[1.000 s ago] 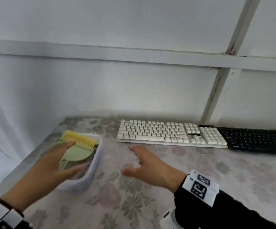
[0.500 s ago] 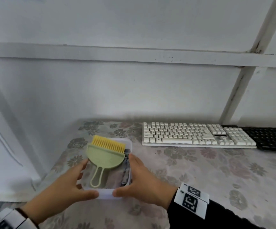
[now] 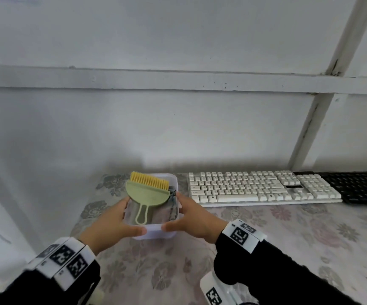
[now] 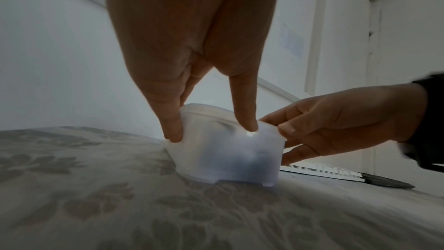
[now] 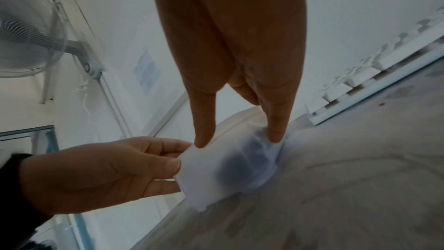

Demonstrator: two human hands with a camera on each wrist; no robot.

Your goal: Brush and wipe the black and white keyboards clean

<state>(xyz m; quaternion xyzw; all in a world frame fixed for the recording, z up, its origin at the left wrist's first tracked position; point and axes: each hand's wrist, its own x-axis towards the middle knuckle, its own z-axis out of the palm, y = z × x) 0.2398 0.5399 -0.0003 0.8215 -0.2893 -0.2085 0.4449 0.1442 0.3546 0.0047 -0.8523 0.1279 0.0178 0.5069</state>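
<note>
A translucent plastic container stands on the table at the left. In it lie a green brush with yellow bristles and a grey cloth. My left hand grips the container's left side and my right hand grips its right side, with both thumbs on the near wall. The wrist views show the same container pinched between fingers and thumb. The white keyboard lies just right of the container, by the wall. The black keyboard adjoins it at the far right.
The table carries a floral cloth. A white wall rises close behind the keyboards, and the table's left edge is just beyond the container. A wall fan hangs high to the left.
My right hand left the tabletop and took the container's right side. My left hand came off the brush and onto the left side. The container now sits squarer to me.
</note>
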